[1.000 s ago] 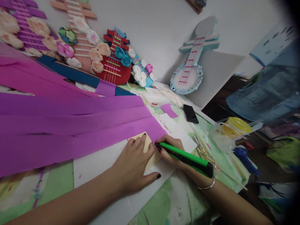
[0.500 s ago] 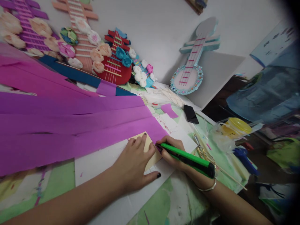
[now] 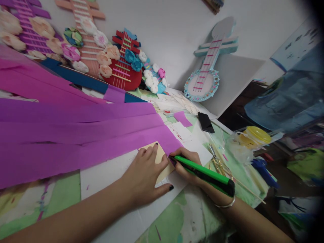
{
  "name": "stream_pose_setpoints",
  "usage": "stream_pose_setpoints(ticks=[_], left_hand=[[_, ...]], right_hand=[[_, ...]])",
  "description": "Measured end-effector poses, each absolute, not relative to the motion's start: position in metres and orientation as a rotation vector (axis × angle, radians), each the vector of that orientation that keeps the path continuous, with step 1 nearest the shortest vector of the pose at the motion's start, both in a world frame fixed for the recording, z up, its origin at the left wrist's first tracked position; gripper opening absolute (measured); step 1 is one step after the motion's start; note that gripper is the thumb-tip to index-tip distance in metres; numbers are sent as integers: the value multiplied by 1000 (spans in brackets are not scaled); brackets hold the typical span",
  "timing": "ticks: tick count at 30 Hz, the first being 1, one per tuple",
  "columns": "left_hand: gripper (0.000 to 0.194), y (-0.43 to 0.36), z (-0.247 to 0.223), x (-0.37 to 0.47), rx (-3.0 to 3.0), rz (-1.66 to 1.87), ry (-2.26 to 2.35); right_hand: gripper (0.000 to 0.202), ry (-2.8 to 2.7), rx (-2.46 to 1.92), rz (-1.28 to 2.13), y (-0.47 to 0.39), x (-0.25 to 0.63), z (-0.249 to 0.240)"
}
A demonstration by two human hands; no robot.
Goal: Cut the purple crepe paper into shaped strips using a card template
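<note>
My left hand (image 3: 145, 173) lies flat with fingers spread, pressing a pale yellow card (image 3: 159, 153) onto purple paper. In my right hand (image 3: 188, 163) is a green and black box cutter (image 3: 206, 172), its front end at the card's right edge. My fingers hide the blade. The long purple crepe paper (image 3: 76, 135) stretches left from under the card in several layers. Beneath the paper and card is a white board (image 3: 108, 179).
Gold-handled scissors (image 3: 216, 162) and a thin stick (image 3: 249, 190) lie right of my right hand. A black phone (image 3: 206, 122) and a purple scrap (image 3: 182, 118) lie farther back. Decorated model instruments (image 3: 124, 67) lean against the wall. A yellow-lidded tub (image 3: 258, 135) stands at the right.
The box cutter and my right hand have shifted very slightly right and down along the card's edge. My left hand stays in place on the card.
</note>
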State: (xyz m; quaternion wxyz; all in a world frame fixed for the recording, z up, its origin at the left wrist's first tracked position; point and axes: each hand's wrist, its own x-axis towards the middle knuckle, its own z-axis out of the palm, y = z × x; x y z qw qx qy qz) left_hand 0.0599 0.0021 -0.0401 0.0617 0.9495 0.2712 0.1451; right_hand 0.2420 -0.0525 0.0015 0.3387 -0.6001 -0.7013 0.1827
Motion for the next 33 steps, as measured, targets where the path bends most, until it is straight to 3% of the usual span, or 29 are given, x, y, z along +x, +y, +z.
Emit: stream_pose_setpoints(ticks=[33], left_hand=[[63, 3, -37, 60, 2888, 428, 799]], right_hand=[[11, -1868, -1583, 523, -61, 242, 10]])
